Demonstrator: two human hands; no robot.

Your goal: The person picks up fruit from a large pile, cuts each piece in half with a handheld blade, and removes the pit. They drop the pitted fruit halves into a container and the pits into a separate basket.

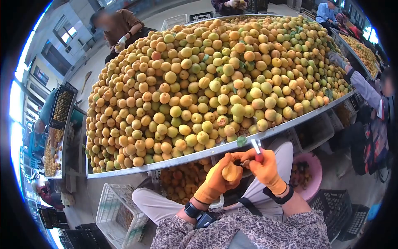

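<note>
- Right now the left hand (217,178), in an orange glove, is at the lower middle of the frame with its grip closed round a halved apricot (229,171), cut face turned up; the fruit sits just below the table rim (195,157).
- Beside it, the right hand (265,168), gloved the same, has its grip clenched on a small knife (256,148); the blade points up toward the rim and the fingers nearly touch the fruit.
- I'd judge the step in hand to be splitting or stoning the fruit; the half looks already opened, though I cannot tell whether the stone is out.
- Heaped across the middle of the frame is the apricot pile (207,87); a pink basin (313,174) sits lower right, a white crate (120,211) lower left.
- Next would call for a steady left hold and a short, careful turn of the blade, kept off the glove.
- Other people work along the upper edge and right side.
</note>
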